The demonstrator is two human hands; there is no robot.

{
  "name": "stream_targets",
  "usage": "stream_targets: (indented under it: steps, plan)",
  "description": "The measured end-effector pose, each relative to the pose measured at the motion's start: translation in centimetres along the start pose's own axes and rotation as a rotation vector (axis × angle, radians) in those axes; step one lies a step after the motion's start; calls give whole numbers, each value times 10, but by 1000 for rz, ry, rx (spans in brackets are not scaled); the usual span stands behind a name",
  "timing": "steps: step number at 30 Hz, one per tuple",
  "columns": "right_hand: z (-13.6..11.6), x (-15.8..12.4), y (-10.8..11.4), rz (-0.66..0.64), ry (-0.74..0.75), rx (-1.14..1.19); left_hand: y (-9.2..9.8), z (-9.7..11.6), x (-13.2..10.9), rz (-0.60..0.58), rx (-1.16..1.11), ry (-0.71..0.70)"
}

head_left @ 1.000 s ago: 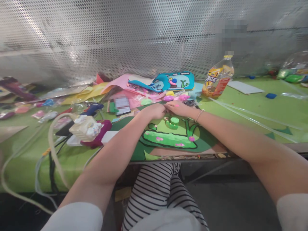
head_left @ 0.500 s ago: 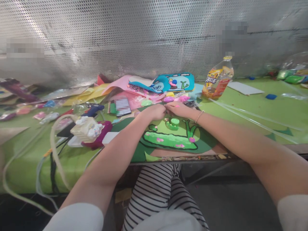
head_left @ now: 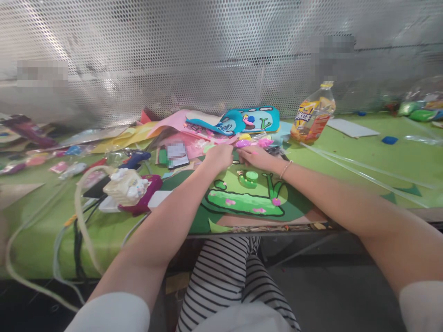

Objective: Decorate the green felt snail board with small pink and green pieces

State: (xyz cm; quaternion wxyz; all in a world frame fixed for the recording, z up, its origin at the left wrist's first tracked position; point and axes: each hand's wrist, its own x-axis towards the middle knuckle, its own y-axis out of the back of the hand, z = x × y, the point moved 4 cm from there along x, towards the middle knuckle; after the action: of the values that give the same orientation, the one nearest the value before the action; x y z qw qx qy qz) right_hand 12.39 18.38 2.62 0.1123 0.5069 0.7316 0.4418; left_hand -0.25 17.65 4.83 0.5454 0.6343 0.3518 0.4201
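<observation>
My left hand [head_left: 219,157] is closed at the upper edge of a green craft picture [head_left: 234,178], its fingertips turned away. Just to its right my right hand [head_left: 255,157] has its fingers curled down and pinched; anything in them is too small or hidden. A narrow gap separates the two hands. Below them on the picture is a raised green snail-like figure [head_left: 249,177]. A green plant shape [head_left: 273,189] with a pink dot stands at its right, and a black-outlined green strip with pink patches [head_left: 242,203] runs along the bottom.
Small bags of coloured clay [head_left: 258,142] and a blue craft picture [head_left: 266,121] lie behind my hands. A phone [head_left: 177,154], a cream-coloured cube [head_left: 124,188] and cables are at left. A plastic bottle [head_left: 313,115] stands at right, near a white board [head_left: 353,127].
My left hand has shifted slightly left, away from the right hand, opening a gap between them. My right hand stays nearly in place.
</observation>
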Motion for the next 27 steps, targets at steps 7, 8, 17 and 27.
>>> stream_targets:
  steps: [7, 8, 17, 27]
  plan:
    - [-1, 4, 2, 65, 116, -25, -1, -1, 0, 19, -9, 17]
    - [0, 5, 2, 79, 134, -32, 0, -1, 0, 24, -11, 19]
    - [7, 3, 2, -32, 402, -329, -1, 0, 0, 48, -5, 12]
    - [14, 5, -2, -110, 366, -367, 0, 1, -3, 51, -16, 16]
